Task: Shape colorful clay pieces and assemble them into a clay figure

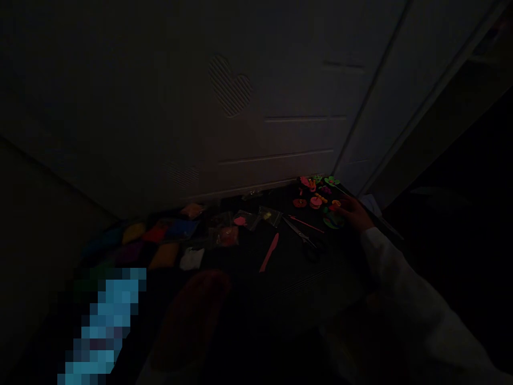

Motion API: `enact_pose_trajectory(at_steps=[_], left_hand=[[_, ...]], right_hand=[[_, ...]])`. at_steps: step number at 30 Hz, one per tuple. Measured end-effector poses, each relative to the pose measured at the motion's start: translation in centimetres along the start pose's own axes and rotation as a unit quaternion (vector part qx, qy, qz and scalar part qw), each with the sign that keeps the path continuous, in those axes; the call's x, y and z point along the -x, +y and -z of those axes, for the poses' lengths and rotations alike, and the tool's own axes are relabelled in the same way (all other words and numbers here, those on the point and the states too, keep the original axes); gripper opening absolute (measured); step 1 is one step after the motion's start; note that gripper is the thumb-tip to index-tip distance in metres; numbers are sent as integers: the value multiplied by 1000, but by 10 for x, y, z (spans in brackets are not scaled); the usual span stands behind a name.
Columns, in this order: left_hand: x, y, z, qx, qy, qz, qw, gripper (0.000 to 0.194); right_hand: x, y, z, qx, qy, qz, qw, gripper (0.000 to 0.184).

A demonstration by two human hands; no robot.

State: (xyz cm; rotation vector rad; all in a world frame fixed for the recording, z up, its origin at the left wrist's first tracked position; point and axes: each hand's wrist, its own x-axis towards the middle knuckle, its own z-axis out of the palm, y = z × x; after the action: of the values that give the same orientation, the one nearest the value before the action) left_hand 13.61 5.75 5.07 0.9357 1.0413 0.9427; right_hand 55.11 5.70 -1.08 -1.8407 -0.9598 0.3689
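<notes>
Against a pale panel door [256, 96] with embossed hearts, a dark surface [288, 283] holds craft stuff, all very dim. No brand or label readable; any print on the packets is too dark to make out. Right hand [352, 210] comes in from lower right, arm stretched forward in a white sleeve [401, 283], at or just beside bright clay shapes [316, 200] in red, pink, orange and green, at the far end of the surface. Fingers look loosely curled; cannot tell if they pinch anything. Left of the hand: clear bags [244, 220], scissors [300, 232], thin red stick [306, 224], pink plastic knife [269, 252]. Further left, coloured clay packs [160, 231] and a white pack [191, 259]. Foreground has a blurry dark-red object [190, 315], unclear, and a pixelated blue patch [102, 321].
</notes>
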Motion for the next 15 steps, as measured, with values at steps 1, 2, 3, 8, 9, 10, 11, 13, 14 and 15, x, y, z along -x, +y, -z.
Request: enact_pose_trajectory(at_steps=[1, 2, 3, 8, 9, 10, 11, 13, 14, 15], left_hand=[[0, 1, 2, 12, 6, 1, 1000, 15], [1, 1, 3, 24, 12, 1, 1000, 11], [2, 2, 4, 36, 18, 2, 999, 8], [5, 4, 11, 100, 48, 0, 994, 11], [5, 3, 13, 114, 55, -3, 992, 13], [5, 2, 15, 128, 62, -6, 990, 14], [5, 1, 17, 141, 68, -8, 988, 15], [4, -1, 21, 162, 78, -10, 984, 16], [4, -3, 22, 170, 80, -10, 982, 16], [4, -4, 24, 178, 82, -10, 981, 16]], right_hand=[[-3, 0, -2, -13, -16, -6, 1000, 65], [-6, -1, -3, -23, -27, -14, 999, 62], [-8, -1, -4, -30, -34, -22, 999, 59], [-10, 0, -3, -25, -52, -74, 996, 47], [-10, 0, -2, -22, -56, -88, 994, 45], [-10, -1, -1, -19, -62, -99, 993, 43], [-9, -1, 0, -16, -67, -109, 992, 42], [-9, -3, 3, -2, -71, -125, 990, 39], [-9, -5, 4, 6, -72, -130, 989, 37], [-9, -7, 5, 16, -72, -134, 988, 35]])
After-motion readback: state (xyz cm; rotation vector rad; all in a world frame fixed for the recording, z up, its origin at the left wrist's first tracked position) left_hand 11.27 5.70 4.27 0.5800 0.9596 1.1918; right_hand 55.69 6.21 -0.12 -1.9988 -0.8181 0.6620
